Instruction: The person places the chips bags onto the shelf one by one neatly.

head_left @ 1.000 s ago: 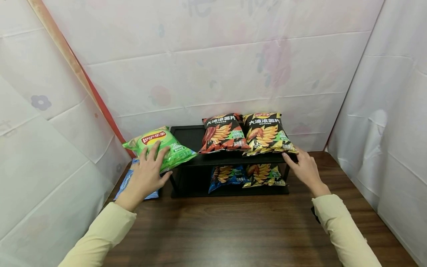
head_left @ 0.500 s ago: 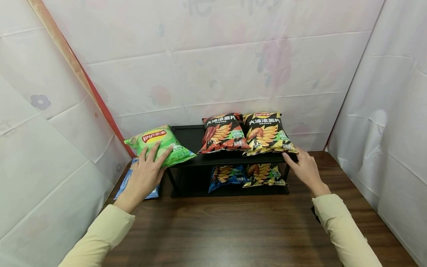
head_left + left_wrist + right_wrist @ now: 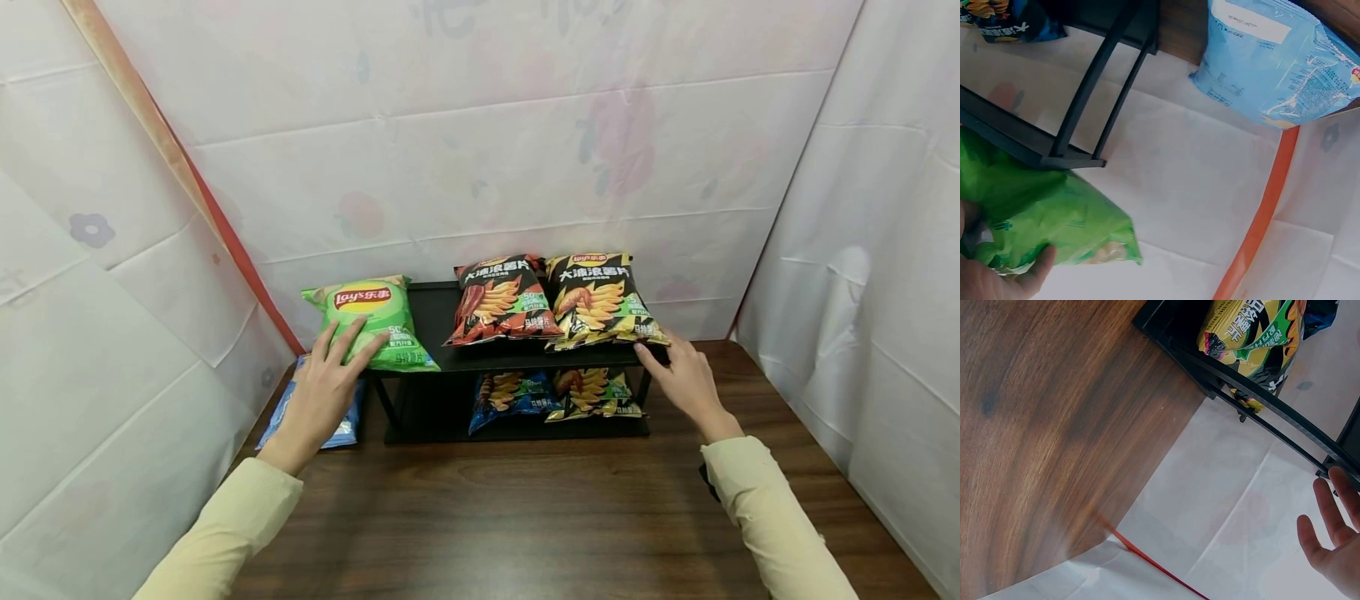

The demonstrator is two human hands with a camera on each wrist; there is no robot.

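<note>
My left hand (image 3: pixel 324 392) grips the lower part of a green Lay's chip bag (image 3: pixel 367 310), fingers spread over its front. In the head view the thumb is hidden. That bag lies tilted at the left end of the upper board of a black two-tier rack (image 3: pixel 431 312) and sticks out past its end. Beside the rack's right end, my right hand (image 3: pixel 688 379) has its fingers extended, thumb near the lower corner of a yellow-and-black chip bag (image 3: pixel 596 300). A red-and-black chip bag (image 3: pixel 504 302) sits to that bag's left.
On the lower tier lie a blue chip bag (image 3: pixel 513 396) and another yellow-and-black bag (image 3: pixel 596 392). A light blue bag (image 3: pixel 1272 62) lies on the wooden table (image 3: pixel 510 517) left of the rack. White cloth walls (image 3: pixel 480 167) stand behind and at both sides.
The green bag has turned and moved right, more onto the upper board, with my left hand on it. The right hand and the other bags have stayed put.
</note>
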